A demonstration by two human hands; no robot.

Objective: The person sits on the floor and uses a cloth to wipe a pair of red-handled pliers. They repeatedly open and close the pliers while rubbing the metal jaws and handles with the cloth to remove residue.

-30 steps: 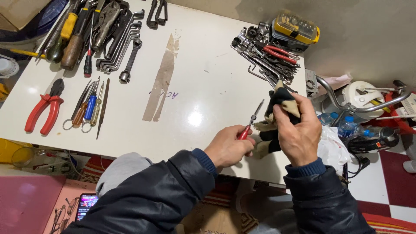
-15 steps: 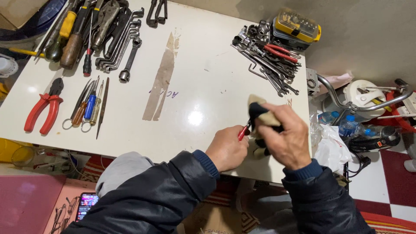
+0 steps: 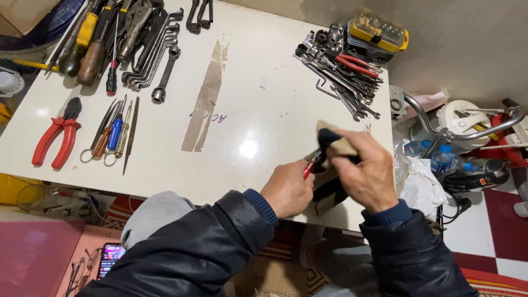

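- Head view looks down on a white tabletop (image 3: 264, 93); both hands work at its near edge, right of centre.
- The left hand (image 3: 287, 190) is closed around the red handle of a small tool (image 3: 309, 168); only a short red stretch shows, and I cannot tell what kind of tool it is.
- The right hand (image 3: 367, 175) is curled over a tan-and-black rag (image 3: 331, 144), pinching it around the tool's far end, so the tip is hidden.
- More of the rag hangs down between the two hands, over the tabletop's edge.
- A long brown stain (image 3: 206, 99) runs down the bare middle of the tabletop, well apart from the hands.
- At the far left lie red-handled pliers (image 3: 55, 137), with a row of small screwdrivers (image 3: 113, 132) just beside them.
- Wrenches (image 3: 157, 52) and larger screwdrivers (image 3: 88, 38) are spread above those.
- At the far right corner, a heap of keys and pliers (image 3: 341, 71) touches a yellow-lidded bit case (image 3: 378, 33).
- Beyond the right edge stand water bottles (image 3: 443, 159).
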